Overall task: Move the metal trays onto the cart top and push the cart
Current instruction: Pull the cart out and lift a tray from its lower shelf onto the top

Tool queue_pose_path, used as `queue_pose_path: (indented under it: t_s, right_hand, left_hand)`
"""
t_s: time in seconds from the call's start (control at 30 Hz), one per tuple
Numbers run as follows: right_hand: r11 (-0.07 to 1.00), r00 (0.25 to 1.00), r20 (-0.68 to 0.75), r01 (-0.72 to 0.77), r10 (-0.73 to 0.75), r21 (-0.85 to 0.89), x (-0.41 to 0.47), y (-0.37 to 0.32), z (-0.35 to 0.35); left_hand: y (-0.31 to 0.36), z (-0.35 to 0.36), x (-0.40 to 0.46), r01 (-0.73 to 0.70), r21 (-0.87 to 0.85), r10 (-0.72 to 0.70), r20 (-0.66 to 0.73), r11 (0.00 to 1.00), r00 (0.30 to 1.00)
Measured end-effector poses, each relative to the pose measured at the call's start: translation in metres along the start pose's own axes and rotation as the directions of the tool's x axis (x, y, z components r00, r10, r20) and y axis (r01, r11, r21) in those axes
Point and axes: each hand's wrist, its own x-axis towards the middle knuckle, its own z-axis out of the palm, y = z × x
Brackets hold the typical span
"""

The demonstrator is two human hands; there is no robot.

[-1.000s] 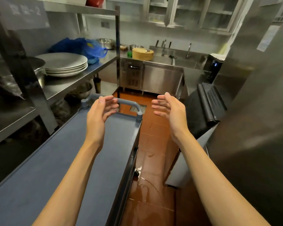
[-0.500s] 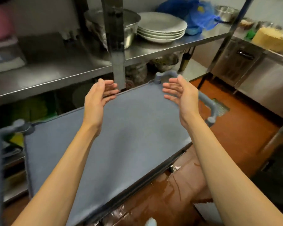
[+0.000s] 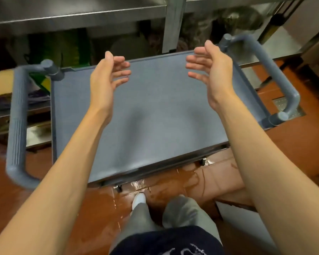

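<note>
above the grey cart top (image 3: 155,111), left hand (image 3: 107,78) and right hand (image 3: 212,70) hover spread, palms facing.

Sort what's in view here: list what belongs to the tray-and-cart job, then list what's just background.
Belongs to the job:
cart top, bare, no trays on it
left cart handle
right cart handle
left hand, open, holding nothing
right hand, open, holding nothing

Just lying about:
steel shelf behind the cart
wet tile floor
blurred clutter under the shelf, contents unclear
</note>
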Motion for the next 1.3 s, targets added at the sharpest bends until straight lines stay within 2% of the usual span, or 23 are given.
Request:
queue_pose_path:
  t_s: [0.27, 0.4, 0.53, 0.67, 0.77, 0.83, 0.9, 0.97, 1.03, 1.1, 1.3]
  right_hand:
    - [0.996, 0.961, 0.259, -0.094, 0.094, -0.013, 0.001, 0.024, -0.006]
    - [0.986, 0.890, 0.425, -0.144, 0.166, -0.084, -0.014, 0.043, -0.021]
    - [0.962, 0.776, 0.570, -0.188, 0.269, -0.199, -0.037, 0.071, -0.032]
    - [0.922, 0.659, 0.658, -0.156, 0.364, -0.353, -0.060, 0.098, -0.041]
    - [0.892, 0.600, 0.674, -0.165, 0.430, -0.422, -0.074, 0.116, -0.043]
    - [0.858, 0.530, 0.694, -0.144, 0.487, -0.492, -0.083, 0.128, -0.043]
    - [0.822, 0.441, 0.720, -0.074, 0.535, -0.565, -0.094, 0.142, -0.044]
    - [0.762, 0.385, 0.726, 0.083, 0.569, -0.642, -0.107, 0.158, -0.047]
    - [0.647, 0.385, 0.695, 0.267, 0.608, -0.714, -0.118, 0.180, -0.053]
    - [0.533, 0.413, 0.632, 0.338, 0.656, -0.775, -0.121, 0.207, -0.061]
    - [0.295, 0.574, 0.418, 0.300, 0.704, -0.907, -0.102, 0.280, -0.091]
  left_hand:
    - [-0.022, 0.008, -0.057, 0.038, 0.014, -0.035, -0.179, 0.999, 0.983]
    - [-0.042, 0.010, -0.099, 0.085, 0.006, -0.081, -0.224, 0.996, 0.971]
    - [-0.073, 0.003, -0.146, 0.161, 0.040, -0.152, -0.173, 0.986, 0.973]
    - [-0.106, -0.003, -0.176, 0.291, 0.098, -0.282, -0.099, 0.952, 0.954]
    - [-0.126, -0.009, -0.188, 0.353, 0.219, -0.357, -0.020, 0.910, 0.934]
    - [-0.136, -0.013, -0.193, 0.361, 0.311, -0.389, 0.032, 0.879, 0.921]
    - [-0.144, -0.018, -0.196, 0.349, 0.414, -0.418, 0.086, 0.841, 0.905]
    - [-0.155, -0.022, -0.198, 0.323, 0.547, -0.465, 0.139, 0.772, 0.875]
    - [-0.170, -0.024, -0.200, 0.298, 0.660, -0.523, 0.170, 0.690, 0.836]
    - [-0.186, -0.027, -0.199, 0.272, 0.734, -0.557, 0.171, 0.622, 0.813]
    - [-0.238, -0.044, -0.180, 0.229, 0.825, -0.602, 0.161, 0.517, 0.782]
